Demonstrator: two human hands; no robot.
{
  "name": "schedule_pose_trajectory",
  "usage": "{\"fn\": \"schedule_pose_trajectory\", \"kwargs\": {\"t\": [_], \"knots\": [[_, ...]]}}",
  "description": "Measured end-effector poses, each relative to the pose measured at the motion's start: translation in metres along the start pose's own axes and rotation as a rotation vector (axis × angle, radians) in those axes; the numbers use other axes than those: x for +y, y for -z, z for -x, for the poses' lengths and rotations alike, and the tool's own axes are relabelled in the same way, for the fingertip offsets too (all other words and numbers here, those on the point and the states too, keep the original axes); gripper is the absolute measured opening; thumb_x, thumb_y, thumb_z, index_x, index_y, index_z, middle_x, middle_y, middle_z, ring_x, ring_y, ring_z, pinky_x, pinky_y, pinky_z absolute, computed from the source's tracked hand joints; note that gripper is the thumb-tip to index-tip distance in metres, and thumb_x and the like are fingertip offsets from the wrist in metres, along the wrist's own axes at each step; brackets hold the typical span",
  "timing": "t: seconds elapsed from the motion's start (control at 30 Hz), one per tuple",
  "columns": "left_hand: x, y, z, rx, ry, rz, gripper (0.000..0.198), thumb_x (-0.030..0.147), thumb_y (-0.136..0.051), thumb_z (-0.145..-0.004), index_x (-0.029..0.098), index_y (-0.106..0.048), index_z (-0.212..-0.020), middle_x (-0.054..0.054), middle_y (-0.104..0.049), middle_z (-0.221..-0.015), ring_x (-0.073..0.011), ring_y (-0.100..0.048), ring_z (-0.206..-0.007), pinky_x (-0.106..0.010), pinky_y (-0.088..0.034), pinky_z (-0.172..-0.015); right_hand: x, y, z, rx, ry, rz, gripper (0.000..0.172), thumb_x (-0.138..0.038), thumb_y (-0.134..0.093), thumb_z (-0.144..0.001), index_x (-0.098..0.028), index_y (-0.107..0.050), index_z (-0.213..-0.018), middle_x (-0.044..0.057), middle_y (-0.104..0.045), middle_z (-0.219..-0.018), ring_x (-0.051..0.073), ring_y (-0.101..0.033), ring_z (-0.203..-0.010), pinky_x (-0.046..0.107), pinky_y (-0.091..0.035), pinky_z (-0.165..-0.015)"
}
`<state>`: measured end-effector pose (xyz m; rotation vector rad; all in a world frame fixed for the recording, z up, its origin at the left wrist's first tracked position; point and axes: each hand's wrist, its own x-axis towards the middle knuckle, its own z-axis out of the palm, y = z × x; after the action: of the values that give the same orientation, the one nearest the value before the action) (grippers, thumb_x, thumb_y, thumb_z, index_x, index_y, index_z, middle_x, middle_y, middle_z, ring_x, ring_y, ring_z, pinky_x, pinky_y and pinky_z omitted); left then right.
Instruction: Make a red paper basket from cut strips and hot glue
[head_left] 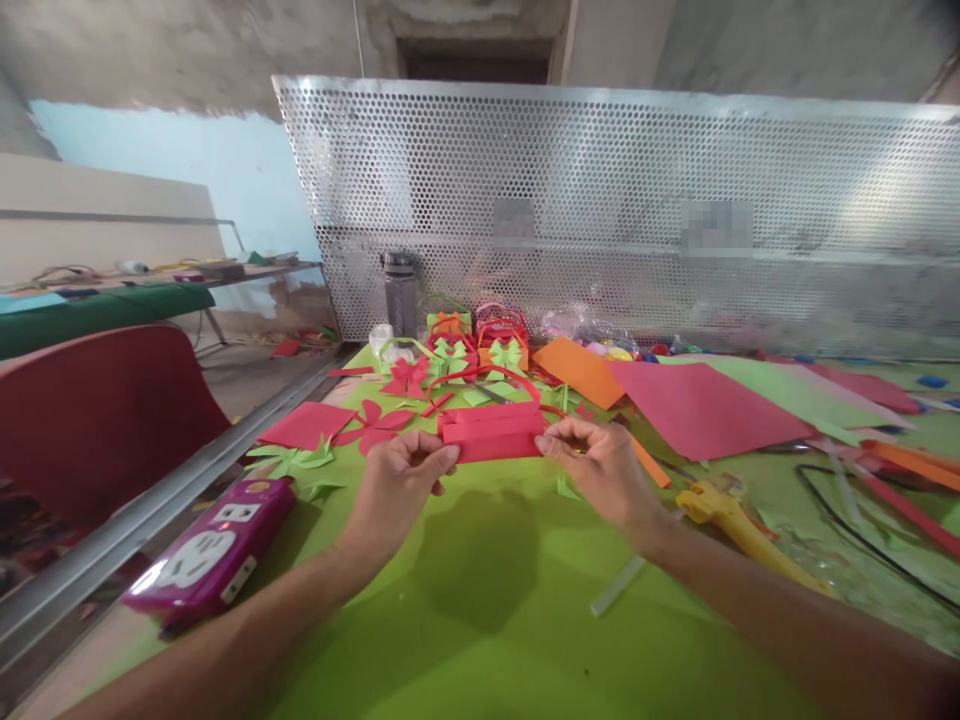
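Between my two hands is a small red paper bag [491, 437] with folds along its side, held just above the green table. My left hand [401, 472] pinches its left end between thumb and fingers. At the right end, my right hand [592, 462] grips it the same way. A curved red paper strip [487, 372] rises behind the bag; whether it is joined to it I cannot tell. Beyond it stand several small paper bags [504, 352] with handles and light green bows. Red flower-shaped paper cutouts [375, 425] lie left of my left hand.
A purple power strip [217, 550] lies at the left edge. To the right are a yellow glue gun [739, 525], a clear glue stick [616, 587] and large red paper sheets [697, 405]. A grey bottle [400, 295] stands before the perforated metal panel [600, 180].
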<state>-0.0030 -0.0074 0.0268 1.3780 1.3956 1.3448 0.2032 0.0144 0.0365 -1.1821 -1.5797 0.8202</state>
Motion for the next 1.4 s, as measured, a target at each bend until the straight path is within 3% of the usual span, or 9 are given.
{"fn": "schedule_pose_trajectory", "kwargs": {"t": [0.3,0.53,0.8,1.1,1.4], "knots": [[0.007,-0.001,0.002,-0.016,0.006,-0.068,0.019,0.031,-0.068,-0.064,0.015,-0.059,-0.059,0.002,-0.058,-0.053,-0.0101,-0.052,-0.046,-0.021,-0.042,-0.045,0.003,0.001,-0.001,-0.027,-0.033,0.097,0.027,-0.044,-0.053,-0.068,-0.019,-0.047,-0.058,-0.007,-0.037,-0.048,0.008,-0.029,-0.046,0.023,-0.026,-0.045],[0.005,0.001,0.001,0.018,-0.154,-0.284,0.024,0.036,-0.062,-0.070,0.018,-0.055,-0.056,0.005,-0.047,-0.041,-0.0088,-0.039,-0.038,-0.021,-0.029,-0.040,0.011,0.002,-0.002,-0.068,0.022,0.207,0.028,-0.044,-0.048,-0.075,-0.020,-0.045,-0.062,-0.006,-0.036,-0.049,0.010,-0.032,-0.047,0.024,-0.026,-0.045],[0.001,0.002,0.004,-0.009,-0.328,-0.431,0.024,0.033,-0.051,-0.079,0.020,-0.045,-0.059,0.004,-0.046,-0.052,-0.0115,-0.041,-0.048,-0.023,-0.030,-0.050,0.015,0.000,-0.001,-0.098,0.042,0.250,0.027,-0.042,-0.044,-0.078,-0.020,-0.042,-0.062,-0.005,-0.037,-0.052,0.010,-0.032,-0.049,0.024,-0.026,-0.046],[0.001,0.002,0.001,-0.026,-0.305,-0.466,0.025,0.034,-0.049,-0.081,0.020,-0.044,-0.060,0.004,-0.045,-0.052,-0.0115,-0.041,-0.049,-0.024,-0.029,-0.049,0.012,0.000,-0.001,-0.077,0.037,0.222,0.029,-0.042,-0.047,-0.076,-0.020,-0.042,-0.058,-0.006,-0.037,-0.048,0.009,-0.032,-0.046,0.024,-0.025,-0.045],[0.004,0.003,-0.001,-0.048,-0.137,-0.138,0.019,0.032,-0.068,-0.065,0.016,-0.056,-0.062,0.003,-0.056,-0.053,-0.0092,-0.048,-0.048,-0.020,-0.036,-0.045,0.002,0.002,-0.003,-0.071,-0.136,0.015,0.033,-0.048,-0.053,-0.070,-0.019,-0.046,-0.058,-0.007,-0.037,-0.049,0.007,-0.030,-0.045,0.022,-0.024,-0.043]]}}
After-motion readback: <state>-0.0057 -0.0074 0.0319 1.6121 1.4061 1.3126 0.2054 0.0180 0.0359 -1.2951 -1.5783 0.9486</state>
